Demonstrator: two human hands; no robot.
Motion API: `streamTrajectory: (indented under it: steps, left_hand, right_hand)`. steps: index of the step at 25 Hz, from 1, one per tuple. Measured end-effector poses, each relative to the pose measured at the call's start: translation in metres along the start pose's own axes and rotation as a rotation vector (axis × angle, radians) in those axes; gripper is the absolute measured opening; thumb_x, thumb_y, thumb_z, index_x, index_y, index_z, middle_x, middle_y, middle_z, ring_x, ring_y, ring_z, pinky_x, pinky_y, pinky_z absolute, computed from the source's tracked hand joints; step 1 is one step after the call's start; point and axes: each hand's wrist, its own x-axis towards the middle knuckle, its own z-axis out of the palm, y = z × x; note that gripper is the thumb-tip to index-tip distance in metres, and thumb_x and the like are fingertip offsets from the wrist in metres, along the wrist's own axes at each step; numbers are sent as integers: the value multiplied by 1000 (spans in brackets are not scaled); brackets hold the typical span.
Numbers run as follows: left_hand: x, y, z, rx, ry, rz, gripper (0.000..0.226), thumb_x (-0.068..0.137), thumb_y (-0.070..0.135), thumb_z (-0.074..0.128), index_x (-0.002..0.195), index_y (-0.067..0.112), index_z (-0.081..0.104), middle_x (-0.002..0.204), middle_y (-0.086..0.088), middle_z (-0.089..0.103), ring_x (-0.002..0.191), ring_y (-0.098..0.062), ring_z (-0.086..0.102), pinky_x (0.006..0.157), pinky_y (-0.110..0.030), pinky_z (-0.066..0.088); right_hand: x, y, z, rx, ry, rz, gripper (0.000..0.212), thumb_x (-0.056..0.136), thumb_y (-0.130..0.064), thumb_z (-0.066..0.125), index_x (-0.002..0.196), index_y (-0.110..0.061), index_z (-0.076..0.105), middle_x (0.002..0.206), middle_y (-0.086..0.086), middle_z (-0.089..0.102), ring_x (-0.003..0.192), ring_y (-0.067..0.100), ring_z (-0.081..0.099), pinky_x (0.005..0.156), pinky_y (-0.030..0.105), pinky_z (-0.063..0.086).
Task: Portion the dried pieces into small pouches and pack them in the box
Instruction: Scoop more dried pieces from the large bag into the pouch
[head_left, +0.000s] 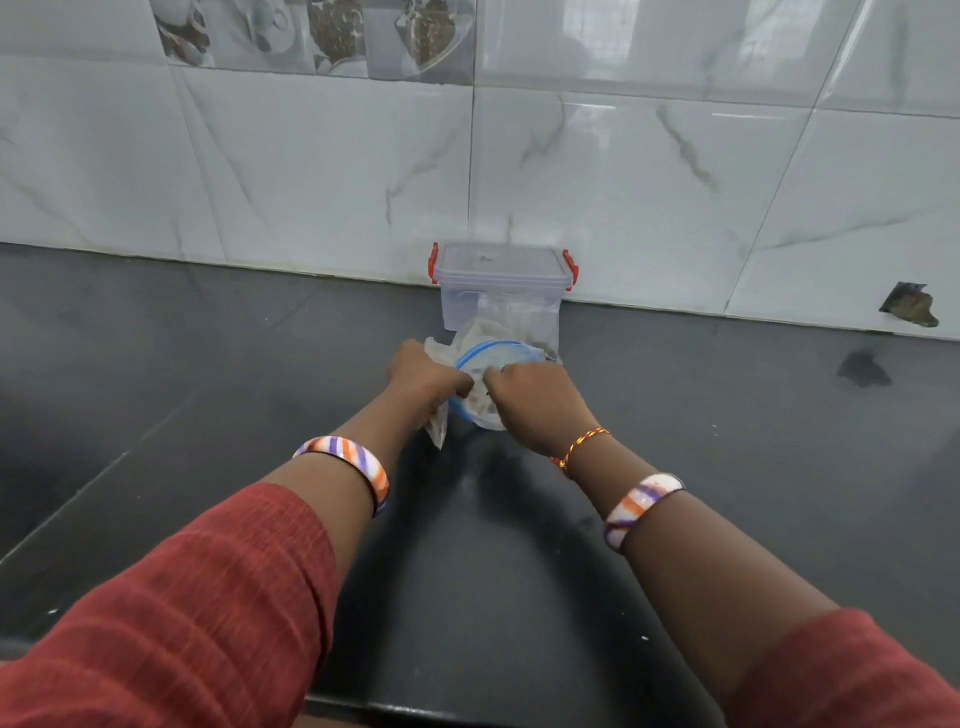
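Note:
A clear plastic box (501, 283) with a lid and red clips stands against the tiled wall. In front of it sits a clear zip bag (496, 358) with a blue rim, its mouth held wide; brownish dried pieces (480, 405) show inside. My left hand (423, 376) grips the bag's left edge together with a small clear pouch (439, 428) that hangs below the fist. My right hand (535, 397) pinches the bag's rim at its near side, fingers curled over the opening. The bag's lower part is hidden behind my hands.
The dark stone counter (208, 364) runs to the white tiled wall (675, 182). A chipped hole (911, 305) marks the wall at the far right. The counter's front edge (415, 709) lies just under my forearms.

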Motion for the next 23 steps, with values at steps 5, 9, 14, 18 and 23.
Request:
streamTrajectory:
  steps: [5,9,14,18,23]
  left_hand:
    - [0,9,-1,-183,61,-71,55,63,3,73,114,0,51,111,-16,58,100,-30,61,86,-41,55]
    - [-4,49,2,-495,160,-3,63,49,9,76,110,3,59,107,-17,67,92,-30,67,80,-48,57]
    - [-20,93,30,-62,-35,266,62,66,10,76,121,0,48,117,-15,57,110,-28,56,87,-33,51]
    - [-24,77,31,-59,30,271,54,70,7,72,118,2,47,105,-9,53,107,-25,56,74,-26,43]
    - [-26,63,10,-143,204,258,50,72,7,69,117,3,46,113,-11,56,102,-26,57,72,-26,41]
  right_hand:
    - [13,1,8,169,-111,214,27,94,-12,43,113,-4,60,113,15,64,105,32,60,85,35,47]
    - [14,12,6,587,40,513,22,84,-3,46,88,9,64,88,26,61,90,38,59,70,30,40]
    - [6,29,27,1226,121,1005,29,71,8,53,45,-5,49,46,10,46,50,25,44,44,21,32]
    - [-4,24,26,1370,150,1123,26,70,9,55,47,-3,55,31,-1,47,36,12,46,36,16,34]
    - [-9,16,11,1415,264,1102,21,79,2,60,58,0,61,44,5,53,36,8,44,42,18,34]
